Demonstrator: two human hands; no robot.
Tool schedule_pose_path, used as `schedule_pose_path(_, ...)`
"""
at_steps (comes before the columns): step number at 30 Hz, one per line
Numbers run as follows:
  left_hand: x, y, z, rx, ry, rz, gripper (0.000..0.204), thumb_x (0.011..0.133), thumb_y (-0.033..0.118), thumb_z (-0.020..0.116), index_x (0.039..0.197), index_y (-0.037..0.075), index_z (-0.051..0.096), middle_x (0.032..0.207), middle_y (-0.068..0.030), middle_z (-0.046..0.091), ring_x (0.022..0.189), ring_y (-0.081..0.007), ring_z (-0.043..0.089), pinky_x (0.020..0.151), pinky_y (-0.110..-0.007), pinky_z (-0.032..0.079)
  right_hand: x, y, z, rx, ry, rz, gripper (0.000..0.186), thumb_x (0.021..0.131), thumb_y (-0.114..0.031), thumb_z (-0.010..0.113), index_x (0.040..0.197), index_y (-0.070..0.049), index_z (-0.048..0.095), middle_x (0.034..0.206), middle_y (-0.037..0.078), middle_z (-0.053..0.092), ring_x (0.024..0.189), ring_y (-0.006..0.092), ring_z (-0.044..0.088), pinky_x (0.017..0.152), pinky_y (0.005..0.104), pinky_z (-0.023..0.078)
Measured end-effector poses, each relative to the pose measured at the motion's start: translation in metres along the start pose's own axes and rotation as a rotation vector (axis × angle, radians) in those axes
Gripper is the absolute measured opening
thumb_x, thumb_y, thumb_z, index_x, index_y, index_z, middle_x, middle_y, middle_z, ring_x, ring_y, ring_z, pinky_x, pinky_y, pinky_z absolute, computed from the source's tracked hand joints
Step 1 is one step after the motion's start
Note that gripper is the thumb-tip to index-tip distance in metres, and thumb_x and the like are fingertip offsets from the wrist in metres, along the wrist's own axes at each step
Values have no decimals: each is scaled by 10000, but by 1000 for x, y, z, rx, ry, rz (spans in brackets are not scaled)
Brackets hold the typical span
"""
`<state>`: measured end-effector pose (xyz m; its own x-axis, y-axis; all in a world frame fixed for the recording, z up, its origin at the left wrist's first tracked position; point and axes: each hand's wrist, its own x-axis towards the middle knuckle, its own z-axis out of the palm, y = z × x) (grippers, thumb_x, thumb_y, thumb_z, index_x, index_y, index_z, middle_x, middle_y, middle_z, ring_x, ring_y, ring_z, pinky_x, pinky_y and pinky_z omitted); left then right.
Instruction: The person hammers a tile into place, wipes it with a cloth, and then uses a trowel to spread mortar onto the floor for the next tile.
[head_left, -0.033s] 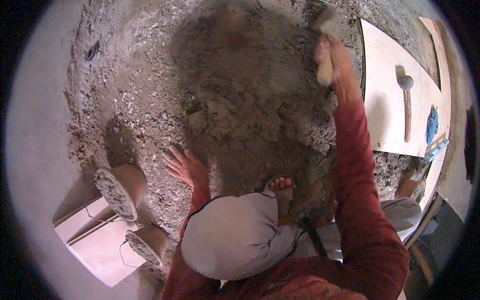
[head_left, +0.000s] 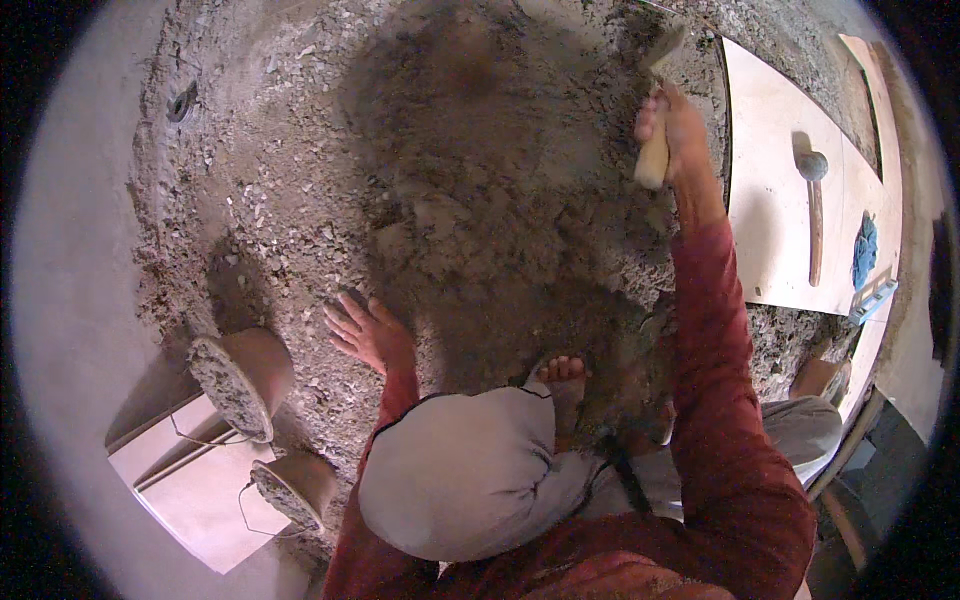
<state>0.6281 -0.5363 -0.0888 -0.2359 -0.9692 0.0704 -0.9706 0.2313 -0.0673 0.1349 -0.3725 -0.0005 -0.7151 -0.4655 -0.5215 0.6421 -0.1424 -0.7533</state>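
Note:
My right hand is wrapped round the pale handle of a trowel at the far right of the dark, damp patch of mortar or soil. The trowel's flat blade points away from me, just over the ground; whether it touches is unclear. My left hand has its fingers spread, palm down on the stony rubble along the patch's left edge. It holds nothing. My bare foot shows at the near edge of the patch.
Two tipped buckets with wire handles lie at the left by a pale board. At the right a mallet, a blue cloth and a light-blue level-like bar rest on pale panels. A dark ring lies at the far left.
My right hand has shifted slightly toward me and to the right with the trowel, and the blade shows more clearly. My left hand has stayed nearly where it was.

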Motion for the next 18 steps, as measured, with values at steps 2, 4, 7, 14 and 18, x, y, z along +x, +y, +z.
schedule_pose_path(2,-2,4,-4,11,-26,-12,574,1061,393,419,1570,138,347,1652,-210,214,1540,-364,162,1236,-559,117,-30,1,11,-156,69,10,278,1018,-369,577,968,-96,570,719,-10,532,537,100,505,437,263,434)
schedule_pose_path(4,1,17,-2,-10,-48,-22,573,1061,388,422,1572,140,345,1654,-202,214,1541,-359,166,1237,-556,117,-28,-5,38,-364,-87,29,301,1008,-389,598,973,-92,573,735,-8,541,538,102,510,439,263,441)
schedule_pose_path(7,0,11,7,32,1,6,573,1061,389,422,1574,148,342,1657,-188,217,1540,-351,177,1236,-552,120,2,-10,58,-439,-284,49,335,992,-419,627,981,-88,577,749,-8,547,542,104,513,445,262,445)
schedule_pose_path(14,1,-7,24,251,-45,74,585,1067,410,407,1586,153,324,1659,-192,211,1533,-358,187,1232,-554,124,5,-39,-37,-335,-23,81,332,1004,-415,616,1006,-87,565,753,-8,539,522,106,465,449,258,414)
schedule_pose_path(18,-2,8,13,63,-30,7,587,1072,419,395,1591,159,310,1655,-207,207,1530,-374,185,1228,-568,119,-25,-35,-43,-877,-17,-204,323,1023,-397,560,1119,-90,586,797,17,578,605,143,563,496,303,479)
